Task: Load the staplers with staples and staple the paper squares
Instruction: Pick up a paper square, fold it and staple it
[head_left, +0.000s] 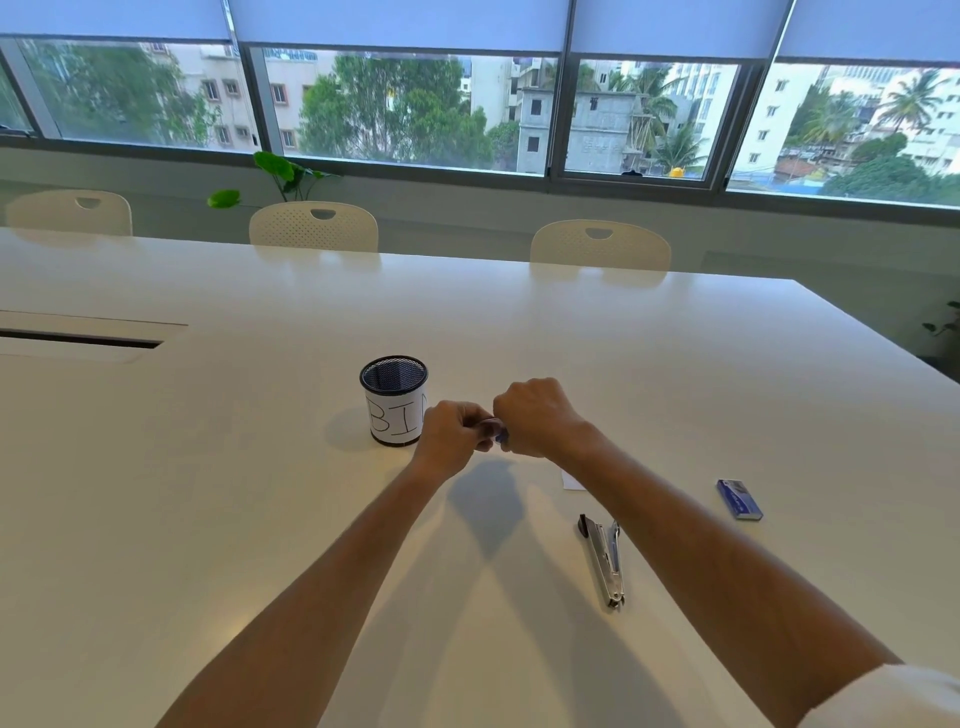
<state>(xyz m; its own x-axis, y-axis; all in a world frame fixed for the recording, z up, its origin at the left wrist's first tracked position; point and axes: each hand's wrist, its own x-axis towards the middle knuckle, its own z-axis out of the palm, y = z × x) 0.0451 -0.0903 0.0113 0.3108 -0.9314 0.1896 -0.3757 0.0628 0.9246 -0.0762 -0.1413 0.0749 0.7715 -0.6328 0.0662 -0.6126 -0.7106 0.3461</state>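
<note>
Nearest, open stapler (603, 561) lies on table (208, 467), long axis toward-and-away, nearer the right hand (537, 418); left hand (451, 435) and right, both curled shut, pinch a small bluish item (493, 430), unidentifiable, beside mesh bin (393, 400); staple box (738, 499) far right.

Meeting room around a long white counter (623, 332)

A black mesh cup wrapped in a white paper label hand-lettered "BI" (393, 399) stands upright mid-counter. Three cream perforated plastic chairs (313, 227) line the far edge, a green broad-leafed plant (283, 179) behind them. Pale blue roller blinds (400, 23) hang half-lowered over wide windows (400, 111) showing trees and buildings.
</note>
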